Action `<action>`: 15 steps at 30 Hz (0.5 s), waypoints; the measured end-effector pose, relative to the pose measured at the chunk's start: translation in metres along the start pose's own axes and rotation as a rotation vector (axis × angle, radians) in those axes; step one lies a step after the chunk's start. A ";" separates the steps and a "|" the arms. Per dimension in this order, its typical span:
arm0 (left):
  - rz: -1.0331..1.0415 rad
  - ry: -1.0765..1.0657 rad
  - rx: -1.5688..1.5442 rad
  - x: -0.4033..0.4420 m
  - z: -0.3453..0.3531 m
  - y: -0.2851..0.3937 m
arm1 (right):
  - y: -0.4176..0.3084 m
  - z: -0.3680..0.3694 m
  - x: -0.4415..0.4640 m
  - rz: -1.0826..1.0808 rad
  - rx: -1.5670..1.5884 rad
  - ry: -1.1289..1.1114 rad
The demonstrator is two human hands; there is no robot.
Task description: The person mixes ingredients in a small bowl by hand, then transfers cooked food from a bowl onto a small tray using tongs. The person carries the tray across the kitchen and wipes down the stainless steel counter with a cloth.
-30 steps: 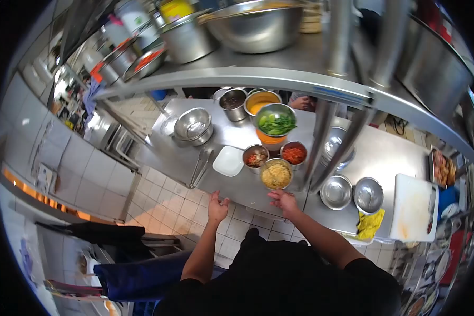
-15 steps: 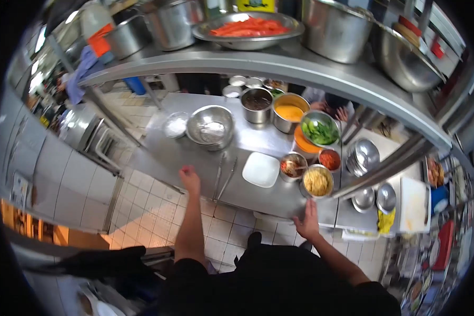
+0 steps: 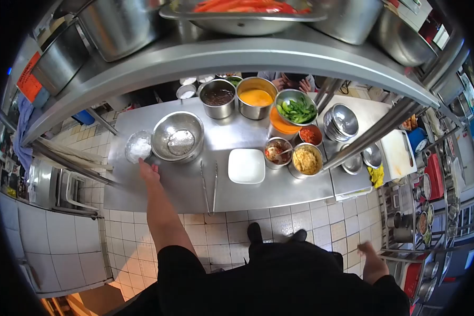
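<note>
My left hand (image 3: 149,171) reaches to the near edge of a small clear bowl of white stuff (image 3: 139,147) at the table's left; whether its fingers grip the rim is too small to tell. Right of it stands a large steel bowl (image 3: 178,137) with a strainer-like piece inside. My right hand (image 3: 367,249) hangs low at the right, away from the table, its fingers blurred. Long metal tongs (image 3: 209,188) and a square white plate (image 3: 246,166) lie mid-table. Beside the plate are a pot of yellow food (image 3: 307,160) and a pot of red sauce (image 3: 277,152).
An overhead steel shelf (image 3: 237,55) crosses above the table (image 3: 142,195). At the back stand a dark liquid pot (image 3: 217,98), an orange liquid pot (image 3: 256,98) and a greens bowl (image 3: 296,107). Another person's hands (image 3: 304,84) show behind. A slanted post (image 3: 374,133) stands right.
My left hand has moved forward and left to the clear bowl. My right hand has drawn back from the pots to the lower right. The view has shifted along the table.
</note>
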State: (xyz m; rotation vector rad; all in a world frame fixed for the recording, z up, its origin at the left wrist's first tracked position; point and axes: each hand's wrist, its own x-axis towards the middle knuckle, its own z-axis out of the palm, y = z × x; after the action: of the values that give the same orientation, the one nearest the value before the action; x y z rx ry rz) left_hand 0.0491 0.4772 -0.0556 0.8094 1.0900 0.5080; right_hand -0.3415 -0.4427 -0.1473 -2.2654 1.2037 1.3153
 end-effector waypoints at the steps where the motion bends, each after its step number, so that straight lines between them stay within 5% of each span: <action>1: 0.005 -0.003 -0.011 0.005 0.002 0.003 | -0.009 0.003 -0.063 0.046 0.287 0.053; 6: 0.115 -0.149 -0.065 0.108 -0.015 -0.035 | -0.008 0.031 -0.094 0.144 0.407 -0.168; 10: 0.109 -0.105 -0.104 0.074 0.000 -0.035 | 0.012 0.044 -0.059 0.119 0.341 -0.236; 12: 0.137 -0.126 -0.210 0.051 -0.006 -0.052 | 0.011 0.043 -0.063 0.012 0.353 -0.031; 15: 0.218 -0.028 -0.157 -0.009 -0.030 -0.056 | -0.009 0.034 -0.072 0.006 0.359 -0.008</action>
State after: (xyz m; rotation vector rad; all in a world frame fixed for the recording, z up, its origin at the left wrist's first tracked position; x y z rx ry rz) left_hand 0.0169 0.4454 -0.1011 0.7984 0.9278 0.7539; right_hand -0.3727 -0.3793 -0.1098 -1.9997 1.3231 1.0120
